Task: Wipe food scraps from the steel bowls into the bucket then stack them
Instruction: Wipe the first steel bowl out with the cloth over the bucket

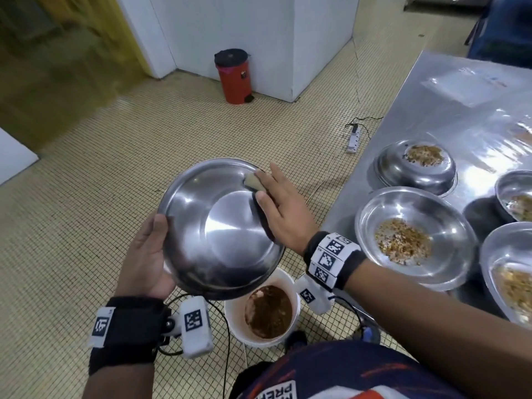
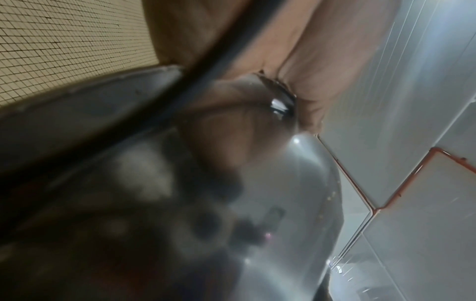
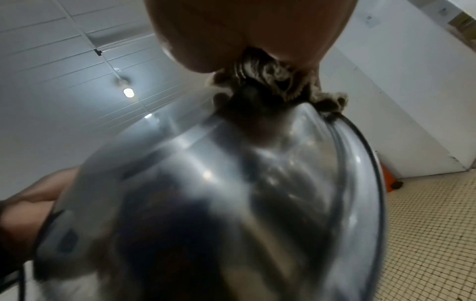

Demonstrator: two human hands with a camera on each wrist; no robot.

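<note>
The bowl in hand (image 1: 221, 228) looks wiped nearly clean: its inside shines with no scraps visible, so this one seems close to done, while stacking has not begun. Four more steel bowls sit on the counter (image 1: 449, 110) near its front-left corner, and all carry brown scraps: the far one (image 1: 416, 167), the nearest to the edge (image 1: 414, 239), and two (image 1: 515, 197) (image 1: 509, 269) cut by the frame's right side. The left hand (image 1: 144, 254) grips the held bowl by its rim, thumb over the lip and fingers hidden behind. The right hand (image 1: 280, 208) presses a cloth (image 1: 253, 182) against the inner wall near the far rim, fingers mostly straight over it. The bowl hangs off the counter, above the white bucket (image 1: 263, 312) on the floor, tilted so its open face turns up toward the person and its lower rim dips over the bucket; being round, it has no long axis.
</note>
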